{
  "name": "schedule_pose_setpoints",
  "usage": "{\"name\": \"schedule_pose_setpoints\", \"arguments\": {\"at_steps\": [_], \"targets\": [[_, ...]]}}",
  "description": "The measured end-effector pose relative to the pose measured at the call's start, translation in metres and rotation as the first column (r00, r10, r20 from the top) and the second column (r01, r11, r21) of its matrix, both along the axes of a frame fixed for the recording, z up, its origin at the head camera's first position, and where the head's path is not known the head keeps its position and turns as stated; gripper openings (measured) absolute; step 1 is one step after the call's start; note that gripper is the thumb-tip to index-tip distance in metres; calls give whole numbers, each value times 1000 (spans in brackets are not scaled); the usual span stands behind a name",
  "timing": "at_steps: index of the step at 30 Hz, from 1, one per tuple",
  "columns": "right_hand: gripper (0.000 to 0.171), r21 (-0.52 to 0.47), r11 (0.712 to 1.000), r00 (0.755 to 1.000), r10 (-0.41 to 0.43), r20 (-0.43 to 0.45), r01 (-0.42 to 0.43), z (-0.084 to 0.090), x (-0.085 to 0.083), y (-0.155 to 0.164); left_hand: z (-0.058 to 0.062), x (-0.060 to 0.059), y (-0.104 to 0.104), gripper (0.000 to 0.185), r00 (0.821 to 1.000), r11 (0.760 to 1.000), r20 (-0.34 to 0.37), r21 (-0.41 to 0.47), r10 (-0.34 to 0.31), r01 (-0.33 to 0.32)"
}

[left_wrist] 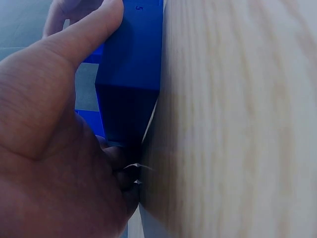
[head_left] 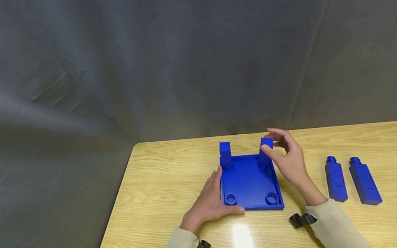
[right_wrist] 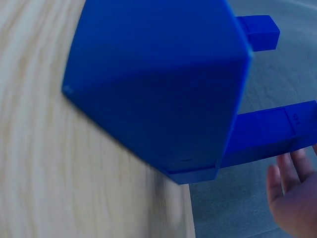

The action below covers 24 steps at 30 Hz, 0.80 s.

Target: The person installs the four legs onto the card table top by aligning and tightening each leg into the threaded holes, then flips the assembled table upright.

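Tabletop: right hand [head_left: 289, 158] pinches upright blue post [head_left: 266, 151].

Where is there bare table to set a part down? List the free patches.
Bare table left of the blue tray and left hand; a strip behind the tray; the right end beyond the two loose blue legs. Crowded: between tray and legs, where the right hand works.

Two loose blue posts [head_left: 350, 182] block right side; bare table [head_left: 160, 174] left.
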State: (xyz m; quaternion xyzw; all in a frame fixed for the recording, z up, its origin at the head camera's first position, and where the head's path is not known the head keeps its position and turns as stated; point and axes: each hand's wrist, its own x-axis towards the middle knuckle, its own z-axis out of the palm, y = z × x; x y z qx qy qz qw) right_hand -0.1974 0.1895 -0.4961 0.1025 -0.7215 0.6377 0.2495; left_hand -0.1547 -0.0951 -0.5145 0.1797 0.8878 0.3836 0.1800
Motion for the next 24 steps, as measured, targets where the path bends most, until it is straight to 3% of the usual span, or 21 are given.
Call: {"name": "schedule_pose_setpoints", "arguments": {"at_steps": [3, 6, 10, 17, 24], "targets": [[40, -93, 984, 988, 146, -45, -150, -2, -1, 3, 0, 0, 0, 142, 1000, 1000, 4, -8, 2, -2], [43, -162, 941, 955, 292, -57, -297, -5, -2, 6, 0, 0, 0, 142, 1000, 1000, 4, -14, 0, 0], [44, -156, 916, 928, 372, -16, -370, -7, -2, 10, -1, -1, 0, 142, 1000, 1000, -2, -11, -3, 3], [36, -133, 941, 949, 314, 10, -310, -7, -2, 9, -1, -1, 0, 143, 1000, 1000, -2, -12, -1, 1], [35, -49, 991, 991, 129, 33, -127, -6, -1, 4, 0, -1, 1, 142, 1000, 1000, -4, -15, -2, 2]]}}
